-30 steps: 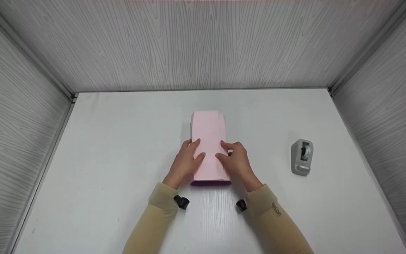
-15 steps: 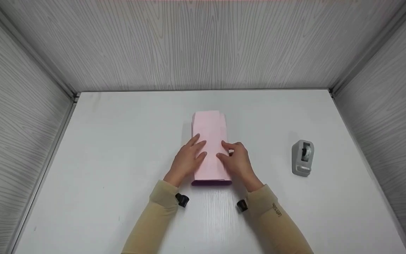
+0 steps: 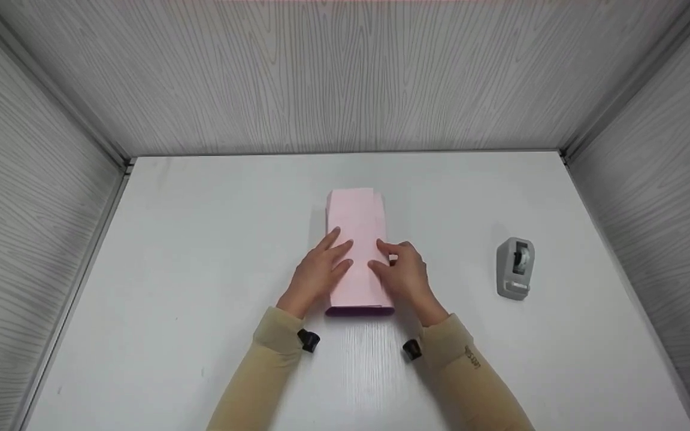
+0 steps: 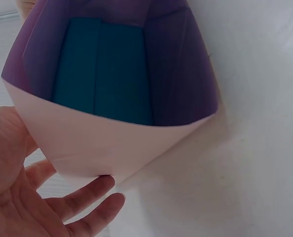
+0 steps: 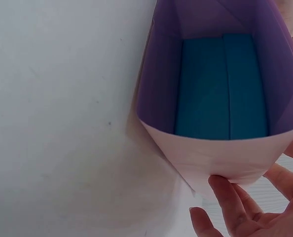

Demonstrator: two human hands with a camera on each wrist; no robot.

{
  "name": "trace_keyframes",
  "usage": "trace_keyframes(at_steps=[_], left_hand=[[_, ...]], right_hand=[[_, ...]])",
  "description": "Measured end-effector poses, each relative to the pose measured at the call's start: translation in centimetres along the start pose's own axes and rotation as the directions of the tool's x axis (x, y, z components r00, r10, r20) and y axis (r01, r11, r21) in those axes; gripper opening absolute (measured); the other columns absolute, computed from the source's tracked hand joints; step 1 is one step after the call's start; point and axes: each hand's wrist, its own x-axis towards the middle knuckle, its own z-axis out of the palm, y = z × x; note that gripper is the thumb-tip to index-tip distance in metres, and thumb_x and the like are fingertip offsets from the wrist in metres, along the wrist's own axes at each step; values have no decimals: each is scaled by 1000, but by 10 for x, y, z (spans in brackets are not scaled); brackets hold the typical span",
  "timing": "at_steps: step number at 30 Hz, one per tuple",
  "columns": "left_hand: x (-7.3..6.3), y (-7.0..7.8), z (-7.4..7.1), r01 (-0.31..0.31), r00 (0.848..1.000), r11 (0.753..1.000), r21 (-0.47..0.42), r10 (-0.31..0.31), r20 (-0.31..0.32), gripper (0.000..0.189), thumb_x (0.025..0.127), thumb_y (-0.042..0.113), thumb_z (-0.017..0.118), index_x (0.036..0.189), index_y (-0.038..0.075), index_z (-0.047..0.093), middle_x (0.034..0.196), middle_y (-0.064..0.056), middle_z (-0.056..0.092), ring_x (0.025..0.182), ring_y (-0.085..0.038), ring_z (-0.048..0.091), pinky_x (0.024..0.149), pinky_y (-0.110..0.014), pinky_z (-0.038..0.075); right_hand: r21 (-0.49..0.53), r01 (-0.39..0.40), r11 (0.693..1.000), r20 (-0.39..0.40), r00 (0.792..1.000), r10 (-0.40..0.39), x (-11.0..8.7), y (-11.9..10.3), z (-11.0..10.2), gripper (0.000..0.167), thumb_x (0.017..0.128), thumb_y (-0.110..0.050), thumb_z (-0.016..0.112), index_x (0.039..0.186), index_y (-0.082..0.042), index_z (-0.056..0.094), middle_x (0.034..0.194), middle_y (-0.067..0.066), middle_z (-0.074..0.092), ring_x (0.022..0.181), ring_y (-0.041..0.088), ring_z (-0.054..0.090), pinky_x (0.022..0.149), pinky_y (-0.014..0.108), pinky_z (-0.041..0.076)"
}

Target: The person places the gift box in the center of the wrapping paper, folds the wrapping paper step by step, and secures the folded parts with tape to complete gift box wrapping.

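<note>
A wrapped parcel (image 3: 357, 215) of pale pink paper with purple inside lies lengthwise at the table's middle. Both wrist views look into its unfolded near end, where a blue box (image 4: 119, 74) sits within the purple paper walls (image 5: 159, 84). My left hand (image 3: 314, 275) rests on the parcel's left side, fingers spread and tips on the pink top. On the right side, my right hand (image 3: 406, 275) presses thumb and forefinger tips onto the top, near the overlapping paper edge. Its other fingers are mostly hidden at the parcel's side.
A grey tape dispenser (image 3: 514, 268) with a tape roll stands to the right on the white table (image 3: 201, 239). Grey wood-grain panels (image 3: 345, 78) enclose the back and both sides. Black wrist cameras (image 3: 309, 340) sit at the sleeve cuffs.
The left hand's fingers have spread and stretched farther over the pink top. The right hand and the parcel stay nearly still.
</note>
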Motion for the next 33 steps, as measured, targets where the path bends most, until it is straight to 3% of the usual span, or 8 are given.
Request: trace_keyframes(at_steps=[5, 9, 14, 18, 22, 27, 33], left_hand=[[0, 0, -2, -10, 1000, 999, 30, 10, 0, 46, 101, 33, 55, 145, 19, 51, 160, -3, 24, 137, -33, 39, 105, -49, 39], [-1, 1, -2, -18, 1000, 997, 73, 18, -1, 46, 101, 35, 55, 145, 20, 51, 160, -4, 25, 133, -34, 45, 99, -50, 45], [-2, 2, -2, -11, 1000, 996, 90, 11, -5, 46, 101, 36, 54, 145, 22, 51, 160, -4, 26, 132, -33, 46, 99, -49, 45], [-2, 2, -2, 0, 1000, 996, 91, 0, 3, 47, 102, 38, 52, 146, 23, 50, 160, -3, 25, 132, -33, 46, 98, -50, 46], [-3, 2, -2, 6, 1000, 996, 93, -8, 13, 47, 102, 39, 50, 147, 24, 48, 161, -2, 23, 130, -33, 48, 95, -51, 47], [-3, 2, 0, 16, 1000, 995, 98, -18, 17, 48, 102, 41, 49, 148, 25, 47, 162, 0, 21, 128, -34, 51, 94, -53, 47], [-3, 2, 1, 19, 1000, 996, 90, -20, 18, 48, 102, 41, 49, 148, 25, 47, 162, 1, 20, 127, -34, 51, 92, -54, 48]], right_hand=[[-11, 34, 999, 12, 999, -34, 0, 2, -1, 52, 87, -22, 76, 136, -15, 59, 115, 11, 57, 99, 26, 67, 79, 35, 56], [54, 42, 998, 56, 997, -45, -1, 6, -7, 52, 89, -20, 75, 138, -14, 58, 122, 12, 58, 102, 29, 66, 83, 37, 55], [115, 19, 993, 120, 992, -33, -6, 15, -23, 51, 92, -21, 71, 140, -15, 56, 129, 15, 57, 110, 31, 63, 87, 42, 54], [97, 54, 994, 117, 991, -66, -11, 25, -42, 46, 94, -24, 68, 136, -9, 58, 126, 19, 59, 109, 33, 62, 88, 45, 52], [72, 75, 995, 69, 994, -80, -18, 38, -62, 43, 95, -27, 67, 131, -4, 60, 122, 18, 63, 108, 32, 62, 89, 47, 51], [78, 71, 994, -60, 996, -66, -26, 57, -88, 42, 96, -34, 64, 127, -5, 63, 119, 13, 64, 108, 30, 61, 92, 44, 49], [47, 5, 999, -230, 973, 6, -36, 83, -124, 50, 98, -43, 56, 126, -2, 62, 121, 15, 63, 106, 29, 58, 87, 38, 47]])
